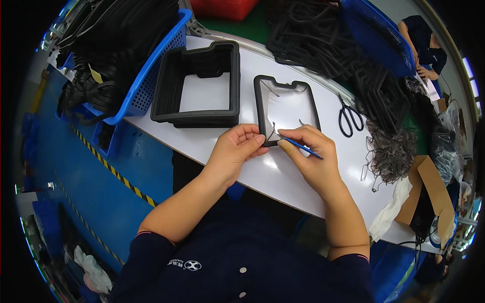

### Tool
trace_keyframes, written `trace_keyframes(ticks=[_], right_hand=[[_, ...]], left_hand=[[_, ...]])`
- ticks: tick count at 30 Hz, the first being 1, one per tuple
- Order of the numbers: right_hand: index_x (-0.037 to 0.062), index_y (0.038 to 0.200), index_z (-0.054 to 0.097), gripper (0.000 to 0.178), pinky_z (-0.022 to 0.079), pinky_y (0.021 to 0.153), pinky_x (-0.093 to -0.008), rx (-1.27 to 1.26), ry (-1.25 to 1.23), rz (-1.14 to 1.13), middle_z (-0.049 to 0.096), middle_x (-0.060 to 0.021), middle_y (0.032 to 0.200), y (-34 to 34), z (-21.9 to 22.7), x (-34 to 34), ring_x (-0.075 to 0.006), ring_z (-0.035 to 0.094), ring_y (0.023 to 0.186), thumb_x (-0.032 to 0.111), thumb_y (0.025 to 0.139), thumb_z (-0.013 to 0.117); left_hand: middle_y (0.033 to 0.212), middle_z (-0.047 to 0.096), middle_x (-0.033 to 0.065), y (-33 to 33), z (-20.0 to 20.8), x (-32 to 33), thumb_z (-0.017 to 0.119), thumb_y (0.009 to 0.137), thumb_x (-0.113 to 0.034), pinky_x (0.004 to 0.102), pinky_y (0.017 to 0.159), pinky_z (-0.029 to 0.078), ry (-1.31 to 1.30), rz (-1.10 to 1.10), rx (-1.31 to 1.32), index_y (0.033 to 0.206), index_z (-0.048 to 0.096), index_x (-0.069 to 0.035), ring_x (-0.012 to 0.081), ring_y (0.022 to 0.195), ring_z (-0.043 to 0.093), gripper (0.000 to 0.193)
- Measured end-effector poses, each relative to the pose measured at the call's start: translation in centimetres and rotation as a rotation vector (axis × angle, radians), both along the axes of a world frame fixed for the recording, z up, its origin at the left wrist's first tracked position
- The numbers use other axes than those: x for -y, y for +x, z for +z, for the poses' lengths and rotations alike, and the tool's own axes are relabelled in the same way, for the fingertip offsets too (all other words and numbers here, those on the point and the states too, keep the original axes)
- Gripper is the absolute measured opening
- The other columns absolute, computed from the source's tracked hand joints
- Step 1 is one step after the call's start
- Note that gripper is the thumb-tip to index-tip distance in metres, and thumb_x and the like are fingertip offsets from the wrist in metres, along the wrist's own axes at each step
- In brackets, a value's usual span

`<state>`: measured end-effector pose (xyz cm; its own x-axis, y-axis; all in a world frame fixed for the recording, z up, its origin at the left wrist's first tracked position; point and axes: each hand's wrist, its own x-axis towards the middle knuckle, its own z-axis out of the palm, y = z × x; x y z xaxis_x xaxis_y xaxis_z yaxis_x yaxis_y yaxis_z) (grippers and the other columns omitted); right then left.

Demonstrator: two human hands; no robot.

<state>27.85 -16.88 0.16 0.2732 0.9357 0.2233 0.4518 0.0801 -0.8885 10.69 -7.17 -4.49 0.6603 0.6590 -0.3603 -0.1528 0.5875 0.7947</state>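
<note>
Gap between held frame (260,108) and scissors (345,106)

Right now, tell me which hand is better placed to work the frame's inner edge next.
Probably the right hand: it holds the slim blue tool at the near side, while the left hand grips the black frame by its near-left corner.

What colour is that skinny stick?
The skinny stick in the right hand is blue, best seen in the head view.

A dark navy shirt (217,237) carries pale round buttons (243,270) and a white chest emblem (193,265). Its short sleeves (151,252) appear thinly edged in pink; both hands (231,155) are bare.
</note>
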Motion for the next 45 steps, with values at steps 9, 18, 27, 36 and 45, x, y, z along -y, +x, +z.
trace_keyframes(ticks=[9,18,27,36,45], right_hand=[[0.0010,0.094,0.071,0.013,0.051,0.068,-0.0284,0.038,-0.015,0.078,0.065,-0.0071,0.084,-0.9,-0.8,-0.2,-0.0173,0.062,0.076,0.002,0.082,0.076],[0.0021,0.094,0.068,0.016,0.052,0.071,-0.0308,0.106,0.039,0.126,0.068,-0.0086,0.092,-0.6,-1.1,-0.6,-0.0225,0.063,0.081,0.001,0.080,0.076],[0.0001,0.091,0.063,0.020,0.055,0.075,-0.0380,0.563,0.283,0.096,0.071,-0.0150,0.099,-0.4,-0.7,-0.4,-0.0299,0.067,0.088,-0.002,0.077,0.076],[0.0014,0.095,0.063,0.009,0.052,0.071,-0.0264,0.583,0.292,-0.945,0.072,-0.0083,0.091,16.2,1.2,3.5,-0.0108,0.065,0.079,0.010,0.097,0.066],[0.0065,0.094,0.065,0.014,0.056,0.069,-0.0421,0.807,0.130,-1.529,0.073,-0.0159,0.085,27.4,-2.6,14.7,-0.0339,0.072,0.078,0.020,0.092,0.068]], left_hand=[[0.109,0.066,0.0066,-0.6,-0.1,0.1,0.062,0.099,-0.008,0.0293,0.091,0.057,0.026,0.020,0.014,0.120,0.059,0.001,0.0124,0.099,0.065,0.024],[0.108,0.066,0.0065,-0.6,-0.2,-0.1,0.063,0.098,-0.008,0.0296,0.090,0.056,0.036,0.010,0.027,0.120,0.058,0.000,0.0126,0.098,0.065,0.024],[0.105,0.066,0.0069,-0.8,-0.3,0.2,0.061,0.098,-0.006,0.0282,0.087,0.056,0.061,-0.008,0.000,0.118,0.058,0.001,0.0126,0.094,0.066,0.022],[0.095,0.066,0.0067,-4.3,1.1,1.3,0.060,0.096,-0.005,0.0268,0.080,0.056,-0.001,-0.069,-0.092,0.112,0.059,0.000,0.0130,0.082,0.066,0.016],[0.089,0.062,0.0097,-8.6,7.2,2.8,0.068,0.092,-0.010,0.0231,0.066,0.053,0.313,-0.124,0.061,0.106,0.057,0.002,0.0130,0.073,0.062,0.021]])
